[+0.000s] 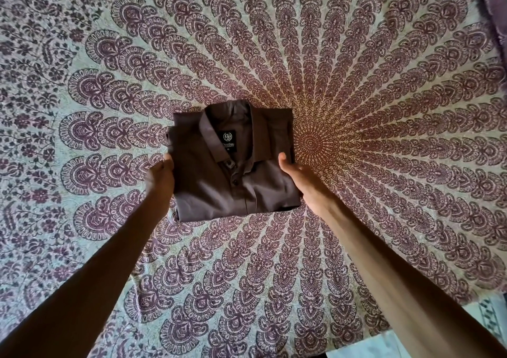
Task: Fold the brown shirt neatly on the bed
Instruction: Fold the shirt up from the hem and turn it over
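Observation:
The brown shirt (219,187) lies folded into a compact rectangle on the patterned bedspread (384,105), collar and black neck label facing up, button placket running down its front. My left hand (160,176) grips the shirt's left edge, thumb on top. My right hand (299,179) holds the right edge, thumb along the top of the fabric. The fingers of both hands are hidden under or behind the shirt.
The purple mandala bedspread fills almost the whole view around the shirt. A purple cloth (493,6) hangs at the top right corner. At the lower right the bed's edge meets a pale patterned surface (488,316).

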